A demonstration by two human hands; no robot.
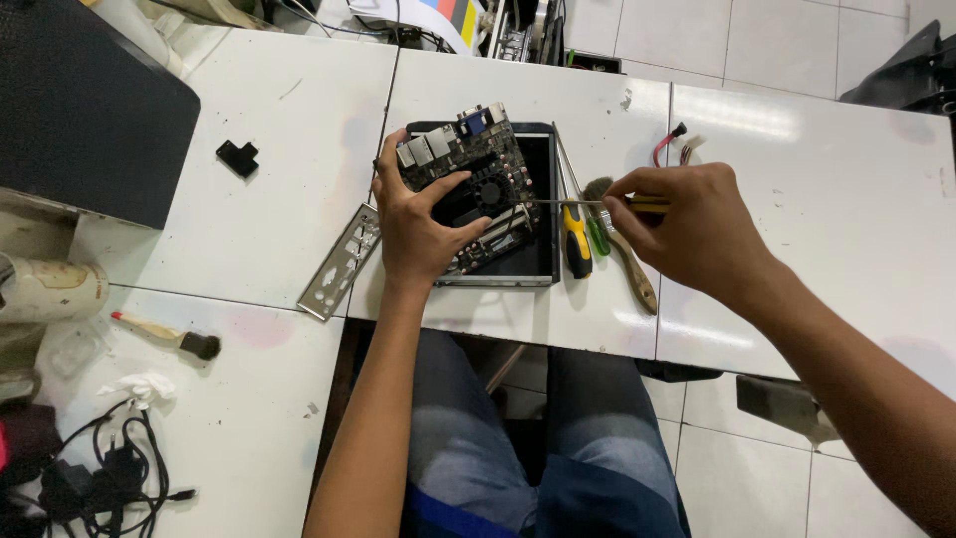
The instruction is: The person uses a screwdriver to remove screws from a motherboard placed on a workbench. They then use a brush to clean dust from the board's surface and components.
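Observation:
My left hand grips a small dark circuit board with silver ports and a fan, holding it tilted over an open black case on the white table. My right hand is closed on a screwdriver with a yellow handle; its thin shaft points left, its tip at the board's right edge. Between the hands lie a yellow-and-black screwdriver, a green-handled one and a wooden-handled brush.
A metal port plate lies left of the case. A small black bracket, a paint brush, tangled cables, a dark box and red wires sit around. The table's front edge is by my knees.

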